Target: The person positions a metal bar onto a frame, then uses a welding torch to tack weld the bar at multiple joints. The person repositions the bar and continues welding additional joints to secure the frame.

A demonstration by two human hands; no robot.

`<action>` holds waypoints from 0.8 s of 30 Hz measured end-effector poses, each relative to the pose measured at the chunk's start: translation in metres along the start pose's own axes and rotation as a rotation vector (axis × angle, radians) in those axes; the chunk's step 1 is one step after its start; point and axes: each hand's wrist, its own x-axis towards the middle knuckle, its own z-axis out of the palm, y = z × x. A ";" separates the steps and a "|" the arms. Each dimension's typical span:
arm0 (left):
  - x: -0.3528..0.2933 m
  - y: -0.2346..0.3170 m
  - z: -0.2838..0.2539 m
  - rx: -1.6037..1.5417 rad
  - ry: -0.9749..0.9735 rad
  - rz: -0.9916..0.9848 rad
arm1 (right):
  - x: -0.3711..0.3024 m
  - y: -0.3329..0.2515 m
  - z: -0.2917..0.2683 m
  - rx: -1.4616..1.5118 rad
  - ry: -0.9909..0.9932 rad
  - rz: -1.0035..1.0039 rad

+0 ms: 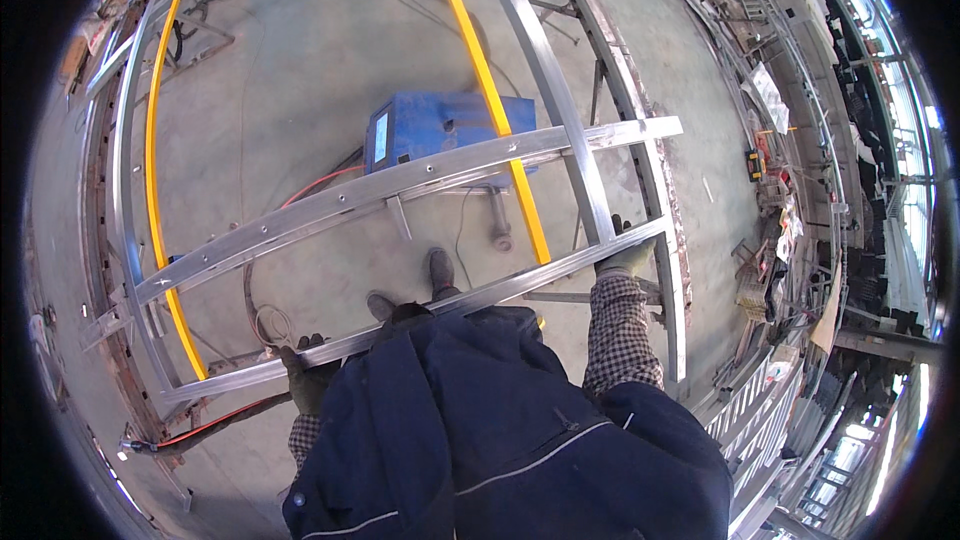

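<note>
Gloved left hand [308, 380] and right hand [628, 256] clasp the near silver metal rail [550, 273], beyond which a blue machine [430, 132] bears an illegible pale panel [381, 137].

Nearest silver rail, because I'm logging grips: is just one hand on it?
No: the left hand and the right hand both hold the nearest silver rail, one toward each end.

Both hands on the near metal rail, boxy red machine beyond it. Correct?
Colour's wrong: the boxy machine is blue, not red, per the head view. The rest stands: left hand and right hand are both on the near metal rail.
</note>
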 end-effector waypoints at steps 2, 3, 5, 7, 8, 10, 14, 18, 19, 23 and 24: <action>0.000 0.000 0.001 0.004 0.012 -0.004 | 0.002 0.000 0.001 0.046 -0.027 -0.014; -0.001 0.000 0.002 0.017 0.026 0.005 | 0.003 0.000 0.000 0.056 -0.011 -0.027; -0.003 0.000 0.003 0.035 0.035 0.019 | 0.006 -0.001 -0.002 0.098 -0.069 0.114; -0.005 0.000 0.004 0.059 0.041 0.035 | 0.008 -0.002 -0.005 0.067 -0.033 0.101; -0.004 0.000 0.005 0.050 0.027 0.021 | 0.007 -0.003 -0.008 0.043 -0.104 0.087; -0.003 0.000 0.003 0.056 0.035 0.031 | 0.007 -0.003 -0.012 0.059 -0.065 0.125; 0.004 0.002 -0.004 0.019 -0.025 0.026 | 0.013 0.001 -0.012 0.153 -0.079 0.163; 0.003 0.003 -0.007 0.036 -0.033 0.038 | 0.021 0.007 -0.012 0.052 -0.053 0.064; 0.003 0.001 -0.005 0.064 -0.013 0.087 | 0.023 0.007 -0.013 0.064 -0.058 0.084; 0.001 0.002 -0.002 0.028 -0.003 0.049 | 0.029 0.002 -0.026 0.142 -0.099 0.129; 0.002 0.002 -0.002 0.019 0.024 0.040 | 0.034 0.001 -0.024 0.180 -0.026 0.143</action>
